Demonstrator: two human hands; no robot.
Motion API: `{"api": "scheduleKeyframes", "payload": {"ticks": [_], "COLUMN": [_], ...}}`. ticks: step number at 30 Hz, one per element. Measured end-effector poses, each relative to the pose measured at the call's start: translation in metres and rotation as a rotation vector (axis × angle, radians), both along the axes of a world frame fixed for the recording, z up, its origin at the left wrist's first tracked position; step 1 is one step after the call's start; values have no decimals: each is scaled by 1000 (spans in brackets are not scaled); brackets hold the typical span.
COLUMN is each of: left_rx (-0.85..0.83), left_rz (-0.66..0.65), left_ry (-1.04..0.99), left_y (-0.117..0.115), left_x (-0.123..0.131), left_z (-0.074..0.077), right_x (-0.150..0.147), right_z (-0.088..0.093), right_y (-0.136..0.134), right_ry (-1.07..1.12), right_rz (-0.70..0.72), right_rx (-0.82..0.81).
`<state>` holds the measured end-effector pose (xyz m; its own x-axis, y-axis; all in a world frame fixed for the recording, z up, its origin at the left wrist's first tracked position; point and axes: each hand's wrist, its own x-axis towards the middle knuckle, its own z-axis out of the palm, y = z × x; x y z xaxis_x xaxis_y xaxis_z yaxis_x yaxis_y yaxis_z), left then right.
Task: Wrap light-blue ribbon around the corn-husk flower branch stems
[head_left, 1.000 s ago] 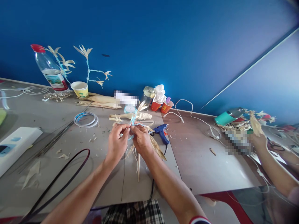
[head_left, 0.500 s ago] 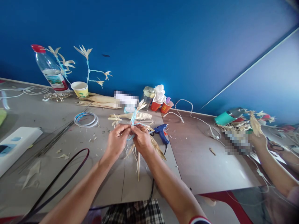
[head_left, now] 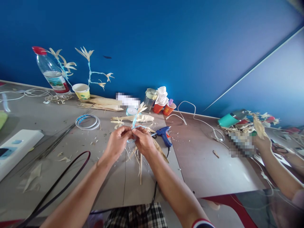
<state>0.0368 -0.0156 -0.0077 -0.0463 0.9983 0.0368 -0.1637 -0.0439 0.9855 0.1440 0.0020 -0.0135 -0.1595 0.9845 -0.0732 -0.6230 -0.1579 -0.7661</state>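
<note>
Between my two hands stands a corn-husk flower stem (head_left: 135, 121), wrapped in light blue ribbon, with pale petals at its top. My left hand (head_left: 117, 141) is closed, thumb and fingertips pinching the stem low down from the left. On the other side my right hand (head_left: 144, 141) pinches the same place, its thumb near the left fingertips. A loop of the blue ribbon (head_left: 130, 141) hangs below the fingers. Side blooms (head_left: 117, 122) stick out left of the stem. What lies right under the fingertips is hidden.
A blue glue gun (head_left: 163, 136) lies right of my hands, and a ribbon roll (head_left: 87, 121) to the left. Behind are dried husks (head_left: 102, 104), a paper cup (head_left: 81, 91), and a large bottle (head_left: 53, 74). At right, a co-worker's hand (head_left: 263, 144) holds a husk.
Both my hands have shifted very slightly, still pinching the stem. The stem top has tipped a little to the left and down. Everything else stays put.
</note>
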Motion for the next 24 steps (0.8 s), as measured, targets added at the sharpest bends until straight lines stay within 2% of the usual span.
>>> {"api": "scheduleKeyframes", "payload": {"ticks": [5,11,18,21,24], "left_rx": [-8,-19,17,28,22], "left_rz": [67,58,127,142,125], "left_ry": [2,-23,131,122,52], "left_y": [-1,-1,1,1,1], "left_x": [-2,-2,-6,-6,-5], "left_z": [0,2,1,1,3], "right_x": [2,5,8,8,9], "right_z": [-3,2,9,9,5], "right_y": [-2,-3,-4,-5,-5], "right_ry": [-109,-322,-541,-563,-513], "right_rz": [12,1,-35,-3,74], "right_rx": [96,174,217,275,268]}}
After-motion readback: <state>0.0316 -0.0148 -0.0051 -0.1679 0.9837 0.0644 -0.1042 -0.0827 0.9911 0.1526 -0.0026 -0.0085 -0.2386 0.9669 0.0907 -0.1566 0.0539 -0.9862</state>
